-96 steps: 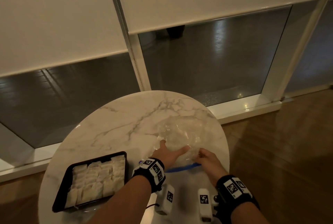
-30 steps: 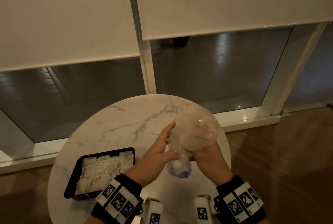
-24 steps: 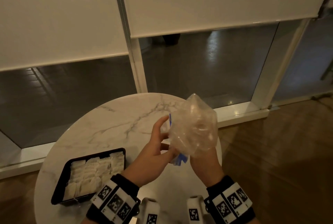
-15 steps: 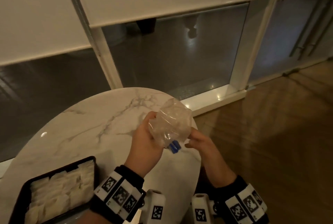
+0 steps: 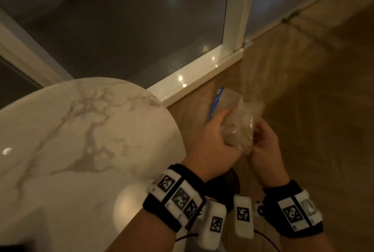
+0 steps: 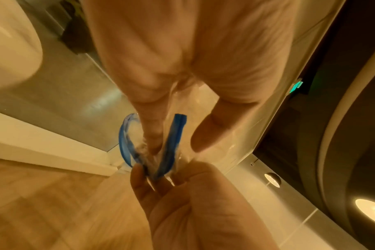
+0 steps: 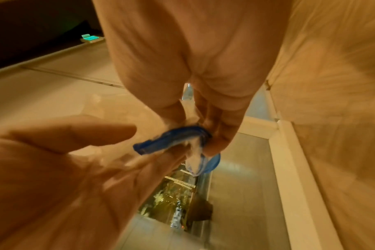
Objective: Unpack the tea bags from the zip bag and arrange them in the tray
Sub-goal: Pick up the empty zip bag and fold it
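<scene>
Both hands clutch the crumpled zip bag point(image 5: 240, 124) right of the tabletop point(image 5: 81, 130): left grip point(image 5: 212, 146) wrapped round it, right grip point(image 5: 265, 146) pinching it.

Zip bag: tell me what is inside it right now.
Nothing shows inside the crumpled clear zip bag; no tea bag can be made out. The left hand and right hand both grip it and cover part of its folds, so something small there could be hidden.

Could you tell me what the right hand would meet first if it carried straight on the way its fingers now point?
Probably the crumpled zip bag that the right hand already pinches; just past it sits the left hand. Depth is hard to judge.
</scene>
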